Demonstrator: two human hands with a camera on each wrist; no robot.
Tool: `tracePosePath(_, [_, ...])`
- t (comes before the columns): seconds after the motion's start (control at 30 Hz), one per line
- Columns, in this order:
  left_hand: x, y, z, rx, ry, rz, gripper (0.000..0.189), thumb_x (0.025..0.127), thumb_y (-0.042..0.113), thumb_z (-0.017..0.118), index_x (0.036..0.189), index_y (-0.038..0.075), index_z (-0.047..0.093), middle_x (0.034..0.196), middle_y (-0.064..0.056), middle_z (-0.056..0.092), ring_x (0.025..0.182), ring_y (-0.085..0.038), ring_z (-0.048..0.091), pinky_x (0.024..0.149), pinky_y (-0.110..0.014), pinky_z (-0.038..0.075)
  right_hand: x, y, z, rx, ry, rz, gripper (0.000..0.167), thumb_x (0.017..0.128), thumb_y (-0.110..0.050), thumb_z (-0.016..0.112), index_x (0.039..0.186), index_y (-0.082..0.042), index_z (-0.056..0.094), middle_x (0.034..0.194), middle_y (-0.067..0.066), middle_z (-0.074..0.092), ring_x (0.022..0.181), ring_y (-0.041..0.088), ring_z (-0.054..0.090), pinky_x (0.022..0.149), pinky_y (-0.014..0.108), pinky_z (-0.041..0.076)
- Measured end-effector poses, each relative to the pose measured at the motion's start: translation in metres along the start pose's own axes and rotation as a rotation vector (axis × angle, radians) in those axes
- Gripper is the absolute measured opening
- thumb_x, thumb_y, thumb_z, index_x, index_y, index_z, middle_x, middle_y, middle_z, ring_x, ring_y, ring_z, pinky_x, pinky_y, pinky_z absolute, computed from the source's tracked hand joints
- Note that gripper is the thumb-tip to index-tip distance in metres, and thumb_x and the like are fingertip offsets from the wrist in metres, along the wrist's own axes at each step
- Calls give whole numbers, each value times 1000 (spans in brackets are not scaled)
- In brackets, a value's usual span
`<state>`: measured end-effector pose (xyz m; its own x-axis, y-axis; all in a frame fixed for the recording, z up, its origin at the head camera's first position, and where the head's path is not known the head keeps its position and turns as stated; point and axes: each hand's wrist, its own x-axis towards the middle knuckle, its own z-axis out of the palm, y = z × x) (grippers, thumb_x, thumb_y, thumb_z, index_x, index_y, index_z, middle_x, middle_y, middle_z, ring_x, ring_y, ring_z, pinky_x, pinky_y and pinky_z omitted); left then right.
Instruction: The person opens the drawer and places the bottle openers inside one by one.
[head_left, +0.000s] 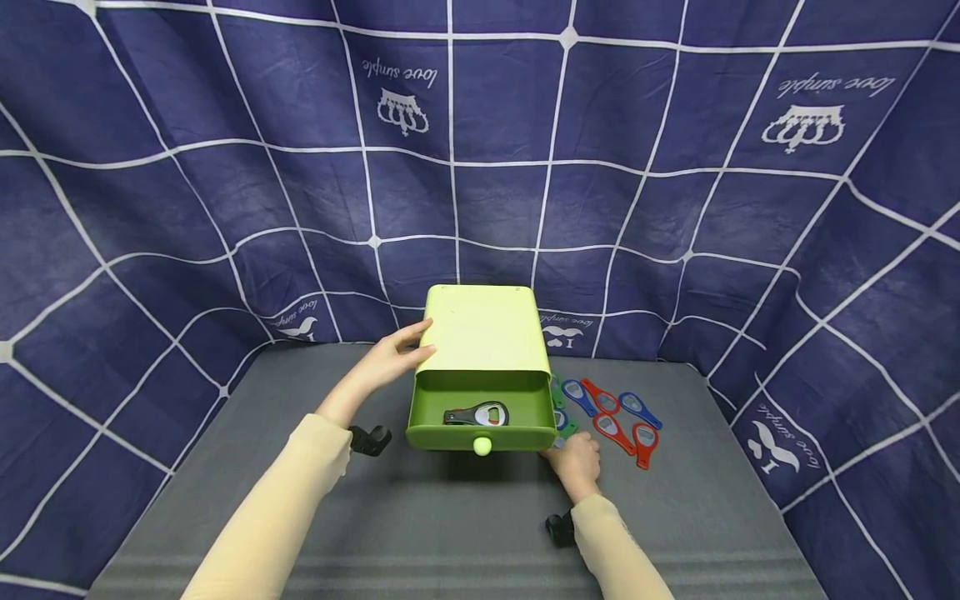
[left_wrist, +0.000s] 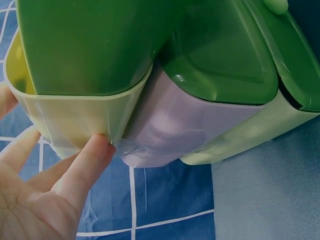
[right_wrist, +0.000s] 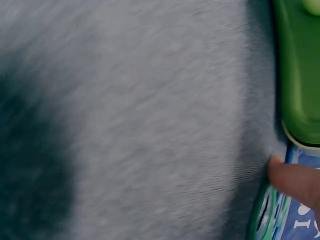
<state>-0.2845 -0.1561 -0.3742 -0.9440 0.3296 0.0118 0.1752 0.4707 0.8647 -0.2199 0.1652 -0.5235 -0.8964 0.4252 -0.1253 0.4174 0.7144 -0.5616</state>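
Observation:
A pale yellow-green drawer box [head_left: 486, 329] has its green drawer [head_left: 517, 440] pulled out toward me. Inside lies a black paddle-shaped gadget [head_left: 476, 414] with a small window in its round end. My left hand [head_left: 382, 364] rests on the box's left side; in the left wrist view its spread fingers [left_wrist: 82, 167] touch the pale shell [left_wrist: 75, 117]. Beside the drawer's right front corner is my right hand [head_left: 576, 462], next to a green gadget [head_left: 567, 427]. In the right wrist view one finger [right_wrist: 297, 182] reaches above a green-edged gadget [right_wrist: 266, 212]; its grip is hidden.
Right of the box, several red and blue gadgets, such as a red one [head_left: 646, 443] and a blue one [head_left: 640, 408], lie on the grey tabletop [head_left: 480, 533]. The left wrist view shows a lilac drawer unit [left_wrist: 185, 125] stacked among others. A blue checked curtain [head_left: 495, 200] stands behind.

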Motion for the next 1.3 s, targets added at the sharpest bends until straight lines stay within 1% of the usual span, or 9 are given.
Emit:
tracePosePath(0.3, [0,-3,-1,-20,0,0,68,100,36,59,157,18,28,153,-23,39,135,-39,48,104,-49,49,4,-2,-9,34,-53,51,72,74,-31,76,111,21,44,106,42,55,95,48,61,81,56,54])
tracePosePath(0.4, [1,-4,-1,-22,-2,2,68,100,36,59,157,17,28,153,-23,39,135,-39,47,104,-49,49,6,4,-11,74,-48,34,65,75,-27,79,108,19,46,97,37,60,87,44,63,74,52,55])
tracePosePath(0.53, [0,-4,-3,-12,5,4,68,100,37,59,157,18,29,153,-23,39,134,-39,48,104,-49,49,9,12,-16,128,-32,-19,32,80,-17,77,80,7,56,71,22,64,64,30,64,59,39,53])
tracePosePath(0.67, [1,-3,-4,-16,7,7,67,100,36,59,157,18,29,153,-23,39,134,-39,49,104,-49,49,12,19,-21,233,-44,-47,30,86,-7,69,64,-5,49,57,11,65,48,14,63,52,29,56])
tracePosePath(0.9, [0,-4,-3,-31,2,9,67,100,35,59,157,17,29,153,-24,38,133,-40,49,104,-49,50,13,28,-31,358,-58,17,31,89,-6,69,70,-4,45,61,11,69,49,8,66,50,23,57])
tracePosePath(1.0, [-1,-3,-3,-28,-3,15,67,100,35,59,157,17,29,153,-24,38,135,-39,47,104,-48,49,13,32,-41,402,-48,16,30,91,-6,68,73,-2,44,69,16,71,53,9,68,54,26,59])
tracePosePath(1.1, [-1,-3,-2,-24,-9,16,66,100,35,59,157,17,30,154,-23,38,137,-39,45,104,-48,50,13,32,-56,469,-40,-17,18,93,-6,65,92,8,54,82,21,72,56,7,68,61,30,61])
tracePosePath(1.23, [1,-5,-2,-27,-13,25,67,100,34,59,157,15,29,154,-24,36,138,-39,43,104,-49,50,13,21,-85,607,-54,-88,38,94,-2,62,123,18,48,87,19,71,59,2,66,65,28,62])
tracePosePath(1.3, [2,-5,-2,-28,-15,30,67,100,34,58,157,15,29,154,-24,36,138,-40,43,104,-49,49,12,12,-100,658,-55,-123,40,94,0,62,125,18,44,82,13,71,59,2,66,63,23,61])
